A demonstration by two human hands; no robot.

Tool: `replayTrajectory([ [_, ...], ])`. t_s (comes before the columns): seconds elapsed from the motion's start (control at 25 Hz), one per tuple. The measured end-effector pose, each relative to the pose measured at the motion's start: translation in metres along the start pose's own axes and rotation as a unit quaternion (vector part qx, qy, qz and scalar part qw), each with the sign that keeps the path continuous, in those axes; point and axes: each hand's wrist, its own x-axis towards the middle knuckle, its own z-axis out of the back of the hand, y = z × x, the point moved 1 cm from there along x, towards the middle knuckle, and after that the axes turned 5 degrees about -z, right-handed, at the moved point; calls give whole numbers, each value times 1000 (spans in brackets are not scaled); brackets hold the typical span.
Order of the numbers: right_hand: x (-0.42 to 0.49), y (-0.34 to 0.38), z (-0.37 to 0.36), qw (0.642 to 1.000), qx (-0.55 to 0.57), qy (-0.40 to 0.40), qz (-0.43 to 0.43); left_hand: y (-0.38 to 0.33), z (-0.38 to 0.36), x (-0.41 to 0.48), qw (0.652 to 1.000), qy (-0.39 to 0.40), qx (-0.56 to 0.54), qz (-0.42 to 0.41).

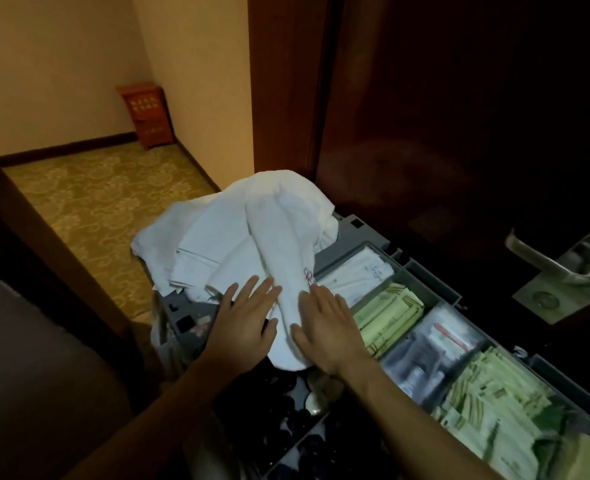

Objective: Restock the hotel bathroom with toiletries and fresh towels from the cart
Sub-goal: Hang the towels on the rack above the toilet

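Grey cart [373, 237] top — white towels [252, 237] heaped; carpeted hallway [96, 202], dark door [459, 116].

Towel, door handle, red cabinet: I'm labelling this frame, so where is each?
Towel [279, 237]: head view, on the long folded strip.
Door handle [544, 262]: head view, mid-lever.
Red cabinet [146, 114]: head view, its front.
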Motion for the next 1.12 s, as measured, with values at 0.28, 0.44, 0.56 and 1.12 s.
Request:
replayTrajectory([
  [0.28,31,13,-15,987,128,11,-99,29,-11,19,995,-59,8,-74],
  [0.44,31,9,1,983,172,-48,-47,33,-5,33,998,-32,-6,-58],
  [0.56,20,8,28,977,167,-127,24,25,9,49,999,21,-20,-35],
  [1.12,-40,-26,96,968,170,-186,-20,-42,69,86,995,-33,-37,-87],
])
